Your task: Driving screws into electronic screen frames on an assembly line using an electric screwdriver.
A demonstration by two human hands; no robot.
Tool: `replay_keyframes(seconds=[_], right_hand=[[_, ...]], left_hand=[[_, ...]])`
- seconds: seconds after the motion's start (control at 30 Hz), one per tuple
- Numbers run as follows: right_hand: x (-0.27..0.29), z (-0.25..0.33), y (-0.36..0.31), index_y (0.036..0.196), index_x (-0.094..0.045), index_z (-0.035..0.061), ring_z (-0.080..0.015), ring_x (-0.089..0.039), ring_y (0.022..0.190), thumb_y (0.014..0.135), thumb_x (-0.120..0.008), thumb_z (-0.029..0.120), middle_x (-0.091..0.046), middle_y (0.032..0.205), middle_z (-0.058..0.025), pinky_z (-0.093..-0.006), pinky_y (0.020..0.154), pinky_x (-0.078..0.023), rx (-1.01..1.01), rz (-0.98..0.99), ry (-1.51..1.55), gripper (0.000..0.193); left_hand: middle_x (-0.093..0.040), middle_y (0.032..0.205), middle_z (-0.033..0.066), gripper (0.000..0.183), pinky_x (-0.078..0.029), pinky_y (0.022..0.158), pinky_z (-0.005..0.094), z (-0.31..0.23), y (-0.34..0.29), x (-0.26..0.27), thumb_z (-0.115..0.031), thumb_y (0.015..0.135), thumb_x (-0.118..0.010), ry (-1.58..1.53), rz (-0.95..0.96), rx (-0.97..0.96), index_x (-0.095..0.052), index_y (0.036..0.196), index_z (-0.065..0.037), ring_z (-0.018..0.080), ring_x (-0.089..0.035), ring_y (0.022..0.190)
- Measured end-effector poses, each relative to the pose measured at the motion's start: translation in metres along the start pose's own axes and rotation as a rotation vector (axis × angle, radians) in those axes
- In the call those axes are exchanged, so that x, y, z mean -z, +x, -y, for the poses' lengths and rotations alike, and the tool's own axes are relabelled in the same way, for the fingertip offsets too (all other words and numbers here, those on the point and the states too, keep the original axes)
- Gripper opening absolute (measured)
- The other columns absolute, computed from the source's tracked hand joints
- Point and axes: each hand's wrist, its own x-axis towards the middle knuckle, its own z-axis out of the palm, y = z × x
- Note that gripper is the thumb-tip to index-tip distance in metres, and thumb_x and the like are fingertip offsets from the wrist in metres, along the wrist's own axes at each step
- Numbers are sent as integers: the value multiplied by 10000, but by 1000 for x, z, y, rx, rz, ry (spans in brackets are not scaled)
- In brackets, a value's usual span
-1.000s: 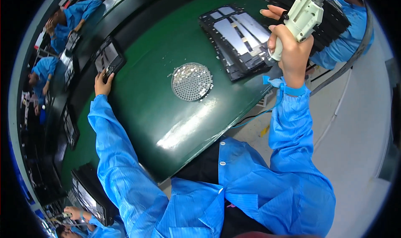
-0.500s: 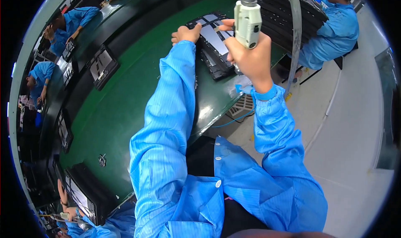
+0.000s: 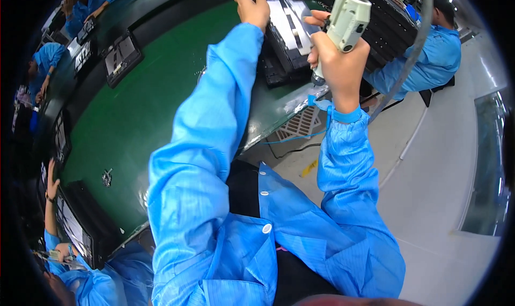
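Observation:
My right hand (image 3: 343, 59) is closed round a pale cream power screwdriver (image 3: 350, 21), its hose leading upward. The dark tip of the tool sticks out below my fingers, over the table edge. Left of it lies a black-framed panel (image 3: 286, 24) with white and grey sections, on top of other black frames (image 3: 281, 72). My left hand (image 3: 253, 9) is closed at the panel's far left corner, fingers bent over the dark edge. Whether a small dark piece is also between those fingers is hard to tell.
The green-topped table (image 3: 155, 96) carries a small heap of dark bits (image 3: 107, 177) and a stack of black panels (image 3: 88, 220). Another panel (image 3: 120, 58) lies at the far left. Co-workers in blue sit around; black frames (image 3: 391, 29) are piled beside one (image 3: 440, 48).
The view has shifted, so most things sit differently in the picture. My right hand and the screwdriver have moved right, off the panel. My left hand has slid to the panel's far corner.

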Motion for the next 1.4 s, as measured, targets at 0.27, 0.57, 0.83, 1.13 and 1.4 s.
replay_keyframes(seconds=[0.27, 0.57, 0.83, 1.13, 1.4], right_hand=[[-10, 3, -2, 1122, -663, -106, -101, -536, 501, 786, -591, -19, -727, 1036, -186, -241, 464, -439, 28, 95, -9, 355], [-136, -54, -7, 1116, -675, -84, -97, -556, 545, 837, -610, 18, -732, 1031, -143, -254, 496, -451, -101, 426, 132, 304], [-201, -67, -14, 1132, -651, -107, -104, -546, 538, 829, -569, -19, -713, 1046, -181, -257, 483, -439, -127, 517, 209, 326], [-198, -72, -8, 1129, -648, -105, -97, -542, 535, 826, -559, -22, -708, 1027, -183, -247, 481, -431, -108, 472, 217, 326], [-192, -80, -12, 1186, -630, -89, -89, -517, 563, 871, -568, -1, -700, 1087, -173, -239, 509, -412, -47, 545, 188, 334]], left_hand=[[-676, 1142, 165, 454, -576, 855, 366, -82, 97, 295, -165, 987, -578, -134, 243, 165, -473, 1413, -50, 214, -692, 978], [-532, 1293, 190, 624, -465, 958, 346, -71, -93, 411, -211, 951, -650, 151, 2, 517, -326, 1448, -17, 231, -543, 1116], [-479, 1260, 280, 641, -387, 1017, 496, -61, -144, 394, -284, 970, -579, 966, -104, 266, -360, 1438, 95, 408, -448, 1210], [-697, 846, 134, 274, -548, 708, 387, -111, -88, 583, -256, 771, -823, 1255, -243, 60, -727, 877, -22, 285, -691, 789], [-710, 768, 133, 250, -569, 751, 390, -103, -88, 611, -271, 759, -810, 1241, -50, 400, -761, 818, -33, 287, -701, 738]])
